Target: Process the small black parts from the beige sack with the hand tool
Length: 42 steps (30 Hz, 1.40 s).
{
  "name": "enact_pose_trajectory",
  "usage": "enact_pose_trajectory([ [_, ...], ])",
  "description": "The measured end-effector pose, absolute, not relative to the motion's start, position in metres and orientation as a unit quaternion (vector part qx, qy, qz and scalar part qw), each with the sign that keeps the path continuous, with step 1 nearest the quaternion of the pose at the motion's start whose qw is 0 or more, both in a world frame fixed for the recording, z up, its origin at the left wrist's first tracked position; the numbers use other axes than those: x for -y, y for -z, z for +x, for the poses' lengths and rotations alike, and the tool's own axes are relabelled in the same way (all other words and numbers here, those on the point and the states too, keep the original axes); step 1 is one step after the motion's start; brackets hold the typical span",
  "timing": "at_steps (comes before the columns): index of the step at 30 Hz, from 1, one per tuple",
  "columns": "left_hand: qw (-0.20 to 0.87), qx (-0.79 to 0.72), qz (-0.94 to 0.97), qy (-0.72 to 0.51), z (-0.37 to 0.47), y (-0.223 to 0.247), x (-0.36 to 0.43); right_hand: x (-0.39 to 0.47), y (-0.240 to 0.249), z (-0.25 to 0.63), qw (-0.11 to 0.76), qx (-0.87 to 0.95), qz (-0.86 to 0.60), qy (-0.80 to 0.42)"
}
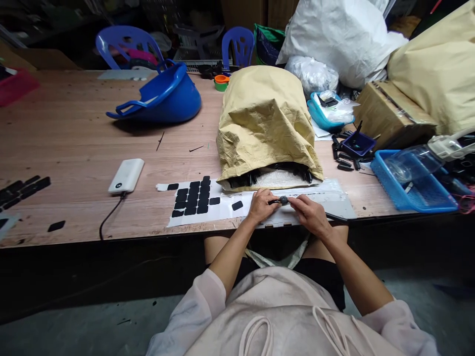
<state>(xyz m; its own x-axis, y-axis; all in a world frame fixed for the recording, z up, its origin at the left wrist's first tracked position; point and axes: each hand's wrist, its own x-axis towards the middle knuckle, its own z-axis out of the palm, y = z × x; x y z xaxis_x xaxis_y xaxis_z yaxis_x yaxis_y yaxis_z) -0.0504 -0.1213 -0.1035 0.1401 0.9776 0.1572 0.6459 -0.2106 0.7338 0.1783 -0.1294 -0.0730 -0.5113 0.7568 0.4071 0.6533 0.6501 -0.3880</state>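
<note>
Small dark part (pixel 283 200) is positioned near the front edge of the surface (pixel 74 133), before the yellow sack (pixel 267 113); your left grip (pixel 261 204) and right grip (pixel 310 212) are clamped on it.

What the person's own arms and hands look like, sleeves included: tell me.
The left hand and right hand are bare, without gloves. No watch or bracelet shows at either wrist; rings would be too small to tell. The left sleeve and right sleeve are loose, pale pinkish fabric, ending near the elbows.
</note>
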Motion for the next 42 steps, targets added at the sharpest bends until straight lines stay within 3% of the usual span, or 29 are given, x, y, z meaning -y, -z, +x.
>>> enact_pose_trajectory([
  [3,0.254,-0.567,0.716,-0.320,-0.050,0.104,0.122,0.127,0.078,0.183,0.256,0.875,-0.406,-0.067],
  [8,0.244,-0.563,0.714,-0.337,-0.049,0.106,0.122,0.127,0.078,0.190,0.303,0.856,-0.410,-0.085],
  [15,0.237,-0.571,0.714,-0.329,-0.049,0.106,0.122,0.118,0.083,0.202,0.292,0.851,-0.426,-0.094],
  [24,0.233,-0.574,0.709,-0.336,-0.049,0.108,0.121,0.074,0.087,0.230,0.253,0.856,-0.450,0.019],
  [42,0.208,-0.513,0.724,-0.412,-0.054,0.108,0.124,0.072,0.103,0.233,0.304,0.841,-0.447,0.018],
])
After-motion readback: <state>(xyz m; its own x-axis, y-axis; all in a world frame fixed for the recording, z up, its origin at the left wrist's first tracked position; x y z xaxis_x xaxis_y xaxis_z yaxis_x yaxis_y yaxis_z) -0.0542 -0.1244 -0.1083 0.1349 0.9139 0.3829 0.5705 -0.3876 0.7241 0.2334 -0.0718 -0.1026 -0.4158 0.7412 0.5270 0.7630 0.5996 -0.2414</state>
